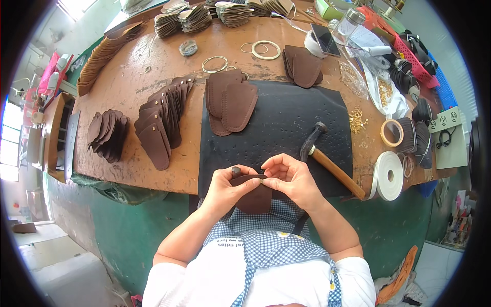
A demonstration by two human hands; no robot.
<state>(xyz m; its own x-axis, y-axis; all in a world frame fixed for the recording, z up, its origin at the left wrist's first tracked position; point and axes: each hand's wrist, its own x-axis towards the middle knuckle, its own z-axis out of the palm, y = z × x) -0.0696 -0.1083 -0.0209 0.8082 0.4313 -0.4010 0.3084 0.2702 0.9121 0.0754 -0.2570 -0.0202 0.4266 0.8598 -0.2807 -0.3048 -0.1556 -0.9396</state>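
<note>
In front of my chest, at the near edge of the black mat [286, 107], a brown leather piece [255, 202] is pinched between both hands. My left hand [226, 187] closes thumb and fingers on its upper edge; something dark and round sits on one finger. My right hand [294, 180] pinches the same edge a little to the right, the two thumb tips nearly meeting. A small pale spot shows between the thumbs, too small to name. To the right lies a hammer [337, 173] with a wooden handle. Stitched brown leather pieces [239, 106] overlap on the mat's far left.
Left of the mat are a fanned row of brown leather pieces with studs [156, 125] and another pile [107, 134]. Small gold metal parts [358, 119], a tape roll [392, 133] and a white reel [388, 176] lie right. A phone [325, 40] rests far right.
</note>
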